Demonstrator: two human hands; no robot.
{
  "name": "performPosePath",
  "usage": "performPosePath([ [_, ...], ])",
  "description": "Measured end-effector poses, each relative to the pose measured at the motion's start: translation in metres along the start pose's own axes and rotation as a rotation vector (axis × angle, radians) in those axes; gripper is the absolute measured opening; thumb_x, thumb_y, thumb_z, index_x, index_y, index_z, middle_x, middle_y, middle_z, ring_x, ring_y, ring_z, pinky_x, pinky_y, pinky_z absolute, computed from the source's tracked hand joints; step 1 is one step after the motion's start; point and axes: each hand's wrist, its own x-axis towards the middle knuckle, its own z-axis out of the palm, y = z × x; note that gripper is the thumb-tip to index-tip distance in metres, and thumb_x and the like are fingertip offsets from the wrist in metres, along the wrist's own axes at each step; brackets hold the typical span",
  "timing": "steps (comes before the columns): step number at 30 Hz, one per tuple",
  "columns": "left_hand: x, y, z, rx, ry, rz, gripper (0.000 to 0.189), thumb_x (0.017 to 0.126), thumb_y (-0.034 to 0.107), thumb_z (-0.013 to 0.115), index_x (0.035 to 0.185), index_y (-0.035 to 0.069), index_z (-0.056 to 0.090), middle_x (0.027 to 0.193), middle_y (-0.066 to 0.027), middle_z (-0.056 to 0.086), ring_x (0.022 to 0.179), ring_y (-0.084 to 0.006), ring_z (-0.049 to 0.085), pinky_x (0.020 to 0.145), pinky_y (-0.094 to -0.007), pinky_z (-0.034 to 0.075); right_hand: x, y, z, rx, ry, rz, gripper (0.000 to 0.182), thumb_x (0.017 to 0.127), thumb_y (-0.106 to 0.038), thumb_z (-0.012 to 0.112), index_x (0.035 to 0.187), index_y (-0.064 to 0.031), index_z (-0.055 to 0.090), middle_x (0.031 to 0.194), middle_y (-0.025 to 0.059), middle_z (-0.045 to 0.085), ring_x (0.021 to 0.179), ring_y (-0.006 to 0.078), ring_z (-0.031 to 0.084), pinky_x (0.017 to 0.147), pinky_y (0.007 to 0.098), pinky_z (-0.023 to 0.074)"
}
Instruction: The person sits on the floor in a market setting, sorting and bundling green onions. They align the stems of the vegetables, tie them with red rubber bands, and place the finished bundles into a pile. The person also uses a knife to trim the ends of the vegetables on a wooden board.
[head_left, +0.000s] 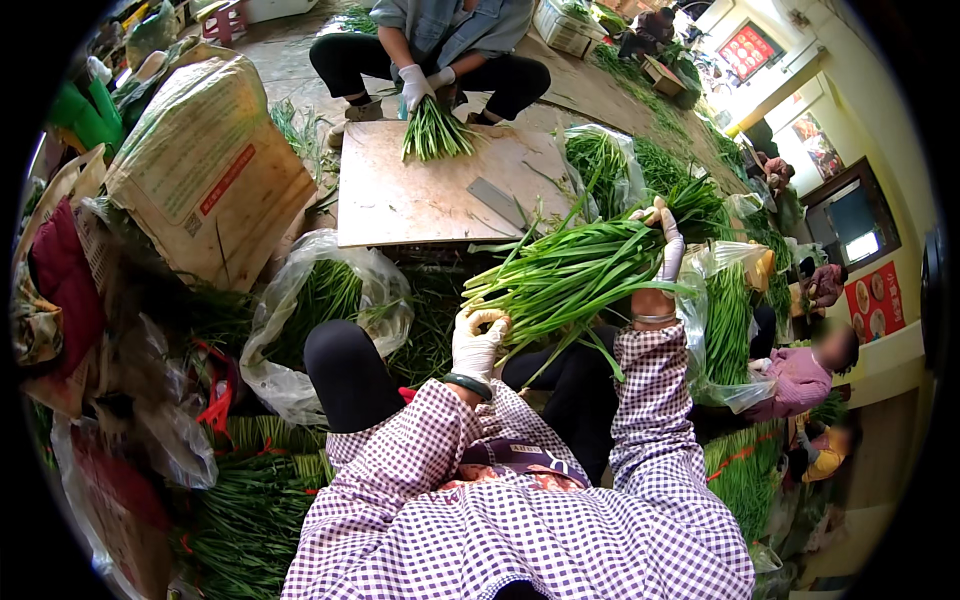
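Note:
A loose bunch of garlic chives (570, 266) lies across the space above my lap, its pale stem ends to the left and leafy tops to the right. My right hand (666, 236), in a pale glove, holds it by the leafy side, arm stretched out. At the stem ends, my gloved left hand (480, 345) has thumb and forefinger pinched together against the outermost stalks; exactly which stalks they grip is partly hidden. Beyond the bunch is a wooden board (420, 202), with a wide metal blade (496, 202) lying on it.
Across the board, a squatting person's gloved hands (416, 86) hold another chive bunch (436, 133). An open plastic bag (259, 367) of greens stands by my left knee. Bagged chives (727, 322) stand at right; tied bundles (240, 517) lie lower left. A large sack (210, 165) leans upper left.

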Motion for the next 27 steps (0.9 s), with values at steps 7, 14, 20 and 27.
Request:
performPosePath([
  [7, -0.011, 0.015, 0.002, 0.48, 0.017, 0.243, 0.015, 0.075, 0.011, 0.073, 0.087, 0.002, 0.069, 0.113, -0.0125, 0.053, 0.108, -0.027, 0.05, 0.093, -0.0367, 0.041, 0.001, -0.004, -0.006, -0.018, -0.062, 0.0, 0.027, 0.092, -0.017, 0.054, 0.069, -0.0035, 0.051, 0.071, 0.0048, 0.05, 0.076, 0.0189, 0.052, 0.078, 0.0322, 0.0463],
  [14, -0.011, 0.004, -0.003, -0.6, -0.15, -0.375, 0.027, 0.083, 0.01, 0.068, 0.11, 0.005, 0.062, 0.113, -0.0038, 0.058, 0.093, -0.0126, 0.058, 0.086, -0.0261, 0.047, 0.001, -0.01, -0.007, -0.034, -0.069, 0.008, 0.027, 0.09, -0.018, 0.057, 0.067, -0.0051, 0.051, 0.069, 0.0032, 0.052, 0.072, 0.0181, 0.053, 0.072, 0.0309, 0.0474],
  [20, -0.007, -0.023, -0.015, -0.755, -0.242, -0.41, 0.039, 0.085, 0.012, 0.065, 0.121, 0.007, 0.052, 0.114, -0.0027, 0.059, 0.107, -0.0146, 0.054, 0.097, -0.0312, 0.041, -0.009, -0.013, -0.004, -0.002, -0.078, 0.092, 0.027, 0.088, -0.023, 0.061, 0.068, -0.0066, 0.053, 0.071, 0.0057, 0.058, 0.07, 0.0185, 0.059, 0.068, 0.0338, 0.0516],
  [27, -0.008, -0.008, -0.039, -0.702, -0.188, -0.504, 0.024, 0.087, 0.015, 0.063, 0.11, 0.009, 0.059, 0.102, 0.0009, 0.064, 0.1, -0.0115, 0.056, 0.093, -0.0314, 0.04, -0.022, -0.021, 0.018, 0.14, -0.123, 0.13, 0.008, 0.085, -0.011, 0.063, 0.08, -0.0081, 0.057, 0.067, -0.0007, 0.052, 0.064, 0.0116, 0.053, 0.068, 0.0281, 0.0511],
])
